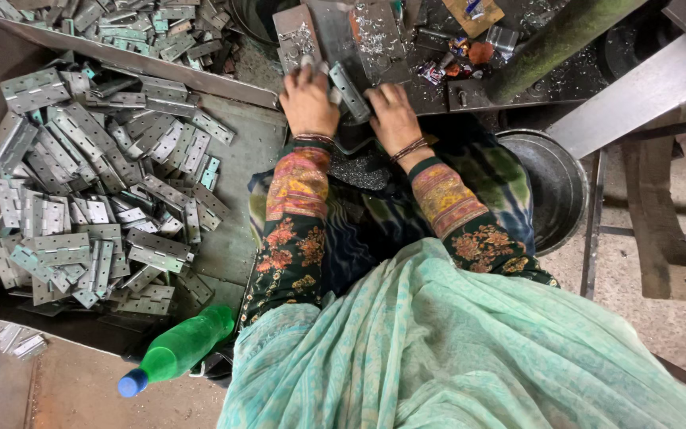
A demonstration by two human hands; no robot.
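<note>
My left hand [308, 102] and my right hand [395, 117] rest side by side on the metal work plate [375, 40] at the top centre. Between them lies a grey metal hinge [349, 91], and both hands grip it, the left at its upper end and the right at its lower end. Metal shavings are scattered on the plate above my fingers. My patterned sleeves run down from both wrists towards the pale green cloth [454, 349] over my lap.
A large tray [248, 151] on the left holds a heap of several grey hinges [81, 191]. A green plastic bottle [176, 349] with a blue cap lies at the bottom left. A round metal bowl [553, 187] sits to the right. Steel bars [637, 95] cross the upper right.
</note>
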